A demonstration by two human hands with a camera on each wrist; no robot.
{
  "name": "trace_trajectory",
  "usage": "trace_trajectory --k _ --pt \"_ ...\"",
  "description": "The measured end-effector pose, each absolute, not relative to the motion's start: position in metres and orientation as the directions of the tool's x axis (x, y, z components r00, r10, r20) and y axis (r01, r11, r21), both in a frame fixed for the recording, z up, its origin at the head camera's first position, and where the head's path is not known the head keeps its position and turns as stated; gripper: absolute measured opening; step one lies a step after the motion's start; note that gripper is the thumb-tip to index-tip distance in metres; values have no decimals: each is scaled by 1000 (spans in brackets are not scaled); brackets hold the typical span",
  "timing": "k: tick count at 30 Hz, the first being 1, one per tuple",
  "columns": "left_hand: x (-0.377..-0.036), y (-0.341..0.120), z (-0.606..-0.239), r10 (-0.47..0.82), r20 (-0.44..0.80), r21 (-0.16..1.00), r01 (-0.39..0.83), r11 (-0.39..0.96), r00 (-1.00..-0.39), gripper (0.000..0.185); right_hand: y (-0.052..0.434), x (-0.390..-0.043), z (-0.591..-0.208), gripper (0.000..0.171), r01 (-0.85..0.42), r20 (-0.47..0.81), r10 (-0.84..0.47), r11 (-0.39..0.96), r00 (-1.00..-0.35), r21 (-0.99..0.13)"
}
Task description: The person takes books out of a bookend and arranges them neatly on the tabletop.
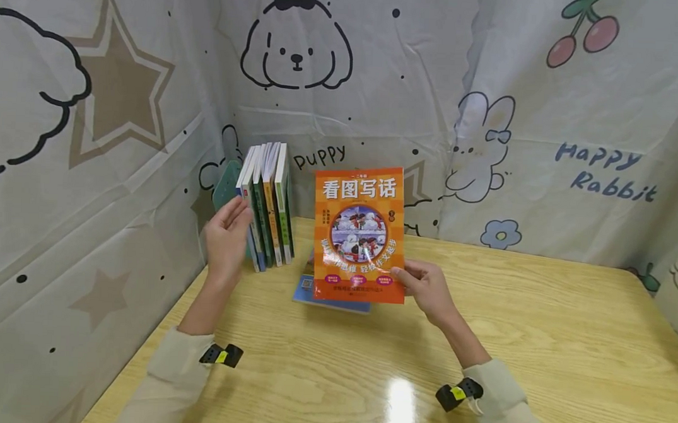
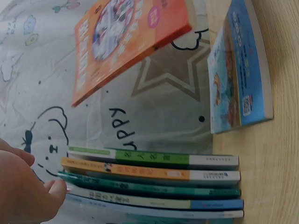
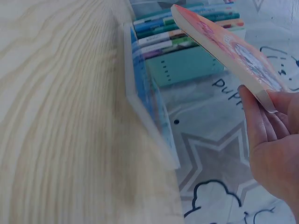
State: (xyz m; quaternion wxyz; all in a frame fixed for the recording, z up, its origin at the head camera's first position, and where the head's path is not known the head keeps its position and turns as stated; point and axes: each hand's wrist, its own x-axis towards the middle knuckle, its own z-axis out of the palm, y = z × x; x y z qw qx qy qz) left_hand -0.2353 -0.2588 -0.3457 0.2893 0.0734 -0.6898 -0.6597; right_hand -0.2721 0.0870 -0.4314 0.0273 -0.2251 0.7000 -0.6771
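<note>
My right hand (image 1: 428,290) pinches an orange book (image 1: 361,234) by its lower right edge, thumb on the front cover and fingers behind. The cover faces me, upright and raised off the table, with a round picture in its middle. My left hand (image 1: 227,235) is beside the upright row of books (image 2: 154,173), fingers lightly bent, fingertips right at the upper part of the leftmost books. A blue book (image 2: 254,70) lies flat on the table, partly hidden behind the orange one in the head view.
A teal bookend (image 1: 226,184) stands at the row's left, and another teal bookend plate (image 3: 187,67) shows at its other side in the right wrist view. Printed cloth (image 1: 377,125) hangs behind and at the left of the wooden table (image 1: 537,346).
</note>
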Motion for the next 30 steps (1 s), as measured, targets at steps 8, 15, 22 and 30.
trace_trajectory --k 8,15,22,30 --pt "-246 -263 -355 -489 308 951 274 141 -817 52 106 -277 -442 33 -195 178 -273 36 -945 -980" --pt "-252 -266 -359 -515 340 940 266 214 -787 58 121 -277 -455 34 -97 82 -261 42 -962 -994" --pt "-264 -270 -367 -451 214 942 62 329 -866 78 130 -276 -461 35 2 -9 -201 32 -980 -999" --pt "-273 -275 -375 -466 182 929 -3 370 -866 76 138 -276 -465 36 98 -105 -155 52 -982 -994"
